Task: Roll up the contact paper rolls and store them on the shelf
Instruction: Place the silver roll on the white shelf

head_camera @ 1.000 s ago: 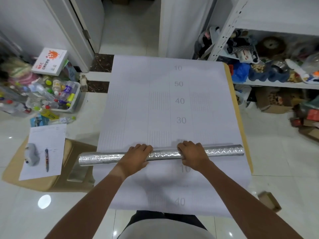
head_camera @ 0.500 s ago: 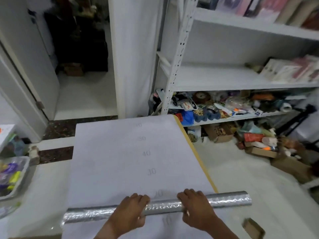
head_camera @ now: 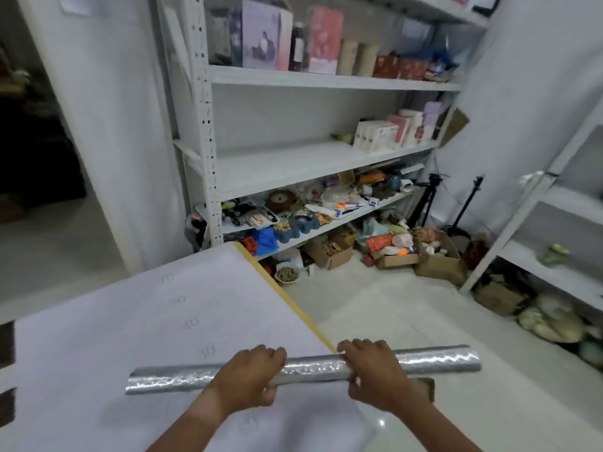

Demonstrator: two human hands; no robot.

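- Both hands held the silver contact paper roll [head_camera: 303, 370]: the left hand [head_camera: 251, 375] and right hand [head_camera: 375, 375] each had fingers curled over it.
- A second earlier the roll lay on the white measuring sheet [head_camera: 130, 337]; now it was lifted, its right end beyond the sheet's yellow edge [head_camera: 287, 298].
- Rolling seemed done; storage remained.
- The roll was a tight, embossed, foil-like cylinder.
- Beyond the sheet stood the white metal shelf [head_camera: 293, 164], its middle tier largely bare.

A household storeroom is indicated by white metal shelving [head_camera: 293, 83] crammed with boxes and clutter, and cardboard cartons [head_camera: 437, 262] left on the tiled floor [head_camera: 391, 308].
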